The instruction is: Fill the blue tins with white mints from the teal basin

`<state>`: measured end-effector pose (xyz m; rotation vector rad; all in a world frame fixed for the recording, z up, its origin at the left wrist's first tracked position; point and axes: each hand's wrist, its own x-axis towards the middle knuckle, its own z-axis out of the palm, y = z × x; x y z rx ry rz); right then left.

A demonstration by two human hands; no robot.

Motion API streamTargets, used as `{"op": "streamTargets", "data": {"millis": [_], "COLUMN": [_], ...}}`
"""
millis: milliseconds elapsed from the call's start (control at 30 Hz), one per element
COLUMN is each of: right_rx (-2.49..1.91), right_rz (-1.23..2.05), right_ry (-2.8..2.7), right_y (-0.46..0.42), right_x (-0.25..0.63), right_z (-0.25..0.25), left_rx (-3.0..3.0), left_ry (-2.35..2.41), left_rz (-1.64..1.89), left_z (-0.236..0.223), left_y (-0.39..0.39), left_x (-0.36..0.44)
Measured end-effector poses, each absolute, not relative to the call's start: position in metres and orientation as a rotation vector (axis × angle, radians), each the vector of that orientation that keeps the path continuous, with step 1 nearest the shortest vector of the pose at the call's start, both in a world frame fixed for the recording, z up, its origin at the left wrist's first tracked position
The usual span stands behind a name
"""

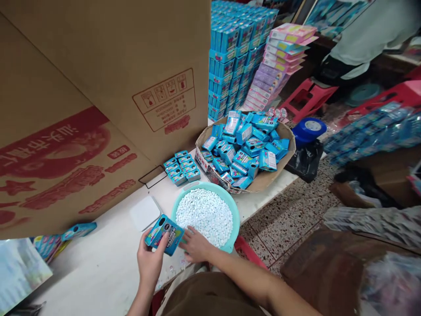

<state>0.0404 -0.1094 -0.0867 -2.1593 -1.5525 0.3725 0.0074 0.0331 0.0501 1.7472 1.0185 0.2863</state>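
In my left hand [151, 259] is a small blue printed candy box [169, 239], tilted above the table, with the thumb across its front. My right hand [199, 246] rests over the near rim of a turquoise basin [235, 219]. Its fingers are slightly apart and reach toward the box's right edge; whether they touch it I cannot tell. Small white pellets [205, 215] fill much of the basin. Behind the held box lies a white flat square device [145, 213], perhaps a scale. Several small blue boxes [187, 166] stand in rows beyond the basin.
A cut-down carton [263, 185] heaped with blue boxes [243, 158] sits behind the basin. To the left towers a big brown carton [158, 57]. Stacked blue packs [226, 66] rise at the back. A red stool [309, 96] and a seated person [368, 44] are at right.
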Motion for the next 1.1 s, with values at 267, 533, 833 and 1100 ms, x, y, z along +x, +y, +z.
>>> {"op": "streamTargets", "data": {"millis": [267, 533, 833, 1100], "right_rx": [-2.101, -2.225, -2.441, -2.547], "right_rz": [0.258, 0.359, 0.393, 0.415], "right_ry": [-1.721, -1.571, -0.852, -0.422], "right_y": [-0.136, -0.145, -0.194, -0.158], "right_x": [0.065, 0.085, 0.127, 0.126], "right_z": [-0.101, -0.106, -0.112, -0.130], "left_rx": [1.718, 1.755, 1.714, 1.760], "left_ry": [1.089, 1.048, 1.033, 0.969], "left_rz": [0.259, 0.228, 0.221, 0.149], "left_z": [0.044, 0.054, 0.045, 0.044], "left_y": [0.028, 0.030, 0.028, 0.030], "left_x": [-0.016, -0.012, -0.006, 0.003]}}
